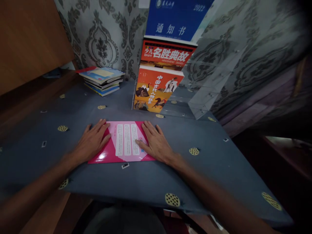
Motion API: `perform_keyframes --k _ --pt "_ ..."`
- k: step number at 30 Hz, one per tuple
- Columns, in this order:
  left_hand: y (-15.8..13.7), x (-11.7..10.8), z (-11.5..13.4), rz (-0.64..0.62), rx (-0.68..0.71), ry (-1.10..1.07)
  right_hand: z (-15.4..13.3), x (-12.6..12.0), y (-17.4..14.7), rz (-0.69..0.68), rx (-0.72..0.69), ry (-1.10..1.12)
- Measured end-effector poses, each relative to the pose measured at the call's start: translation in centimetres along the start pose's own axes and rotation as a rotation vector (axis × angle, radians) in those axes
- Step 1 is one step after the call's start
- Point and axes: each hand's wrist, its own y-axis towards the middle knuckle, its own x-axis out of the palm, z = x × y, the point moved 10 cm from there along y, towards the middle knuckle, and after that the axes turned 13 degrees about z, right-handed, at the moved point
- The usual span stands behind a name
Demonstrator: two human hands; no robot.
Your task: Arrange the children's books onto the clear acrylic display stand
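Observation:
A glossy pink book lies flat on the tablecloth, turned sideways, with white text panels on its cover. My left hand rests on the book's left side, its fingers stretched forward and its thumb over the cover. At the right side, my right hand lies on the cover with its fingers spread and its thumb pointing inward. Neither palm's underside shows. Just beyond the book stands an orange book in a clear stepped rack. A red book and a blue booklet stand on higher tiers behind it.
A stack of several books sits at the back left of the table, whose grey-blue cloth has a pineapple print. Patterned wall covering rises behind. A brown wooden panel borders the left, and the table's right edge drops into shadow.

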Motion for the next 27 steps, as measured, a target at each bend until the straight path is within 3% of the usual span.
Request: perform_keyframes --k 10,17,23,27 --pt "-0.7 -0.8 1.1 0.058 0.074 0.017 -1.3 -1.0 -1.5 -0.031 0.057 0.014" --pt "-1.3 -2.4 3.5 0.109 0.178 0.008 -3.6 -2.4 -4.0 -0.046 0.003 0.063" --pt "-4.9 -2.8 6.7 -0.007 0.286 -0.126 -5.3 -3.7 -6.6 -0.073 -0.067 0.079" --pt "-6.4 -2.3 7.4 -0.111 0.322 -0.113 -5.4 -4.0 -7.3 -0.113 -0.078 0.116"
